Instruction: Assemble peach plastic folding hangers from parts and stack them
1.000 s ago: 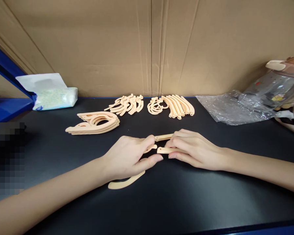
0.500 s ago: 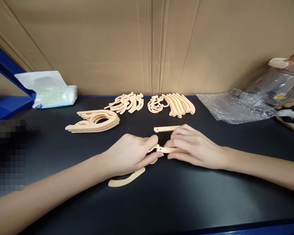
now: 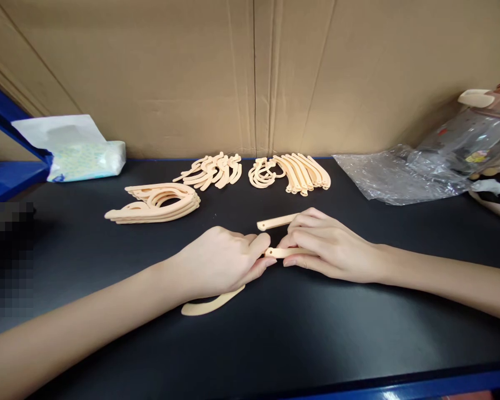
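Observation:
My right hand (image 3: 327, 244) pinches a pale peach plastic hanger arm (image 3: 286, 253) between thumb and fingers. Its end with a small hole points left. Facing it, my left hand (image 3: 227, 258) is closed, with thumb and forefinger at that end; the hanger piece inside its grip is almost wholly hidden by the fingers. A second hanger arm (image 3: 277, 221) sticks out leftward from behind my right fingers, and its far end is hidden. Beneath my left hand, a curved hanger piece (image 3: 210, 306) lies on the black tabletop (image 3: 316, 333), partly covered.
Stacked hanger frames (image 3: 162, 208) lie at left. Further back are loose curved pieces (image 3: 216, 171), hanger hooks (image 3: 261, 173) and a row of hanger arms (image 3: 304, 173). A tissue pack (image 3: 87, 160) stands back left; a clear plastic bag (image 3: 394, 178) and transparent bottle (image 3: 458, 139) are right.
The second hanger arm's left end has tilted downward. My left fingers now cover the pale piece that showed between them. The whole view has shifted slightly.

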`<state>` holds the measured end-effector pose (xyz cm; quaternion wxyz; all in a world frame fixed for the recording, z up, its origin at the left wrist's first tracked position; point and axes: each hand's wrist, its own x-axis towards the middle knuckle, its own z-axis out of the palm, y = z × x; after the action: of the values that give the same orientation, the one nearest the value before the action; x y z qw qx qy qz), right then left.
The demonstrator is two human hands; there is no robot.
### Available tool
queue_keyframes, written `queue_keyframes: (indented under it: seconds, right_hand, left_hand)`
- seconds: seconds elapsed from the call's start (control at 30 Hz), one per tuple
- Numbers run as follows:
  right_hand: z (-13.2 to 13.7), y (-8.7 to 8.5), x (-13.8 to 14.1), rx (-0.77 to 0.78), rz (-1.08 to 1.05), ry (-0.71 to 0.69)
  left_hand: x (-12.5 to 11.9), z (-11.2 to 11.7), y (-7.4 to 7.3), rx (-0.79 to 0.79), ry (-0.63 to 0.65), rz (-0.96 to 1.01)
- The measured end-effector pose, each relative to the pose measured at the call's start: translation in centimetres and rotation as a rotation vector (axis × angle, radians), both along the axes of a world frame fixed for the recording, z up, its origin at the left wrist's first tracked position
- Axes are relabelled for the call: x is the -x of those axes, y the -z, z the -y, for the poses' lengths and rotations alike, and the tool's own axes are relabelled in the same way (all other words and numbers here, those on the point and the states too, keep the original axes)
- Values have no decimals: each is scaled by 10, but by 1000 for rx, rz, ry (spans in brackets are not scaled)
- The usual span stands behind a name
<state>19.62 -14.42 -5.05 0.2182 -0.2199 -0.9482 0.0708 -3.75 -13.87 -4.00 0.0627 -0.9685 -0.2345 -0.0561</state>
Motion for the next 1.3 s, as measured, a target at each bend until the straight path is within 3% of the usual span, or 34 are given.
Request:
queue_keyframes:
  seconds: [0.7,1.13,1.3]
  right_hand:
    - [-3,1,0,58,-60,-44]
    - [-3,1,0,262,-101,28]
    - [-4,0,1,263,-117,70]
  left_hand:
    - [1,2,3,-224,73,27]
    - [1,2,4,-296,126,58]
    - [2,3,5,-242,63,94]
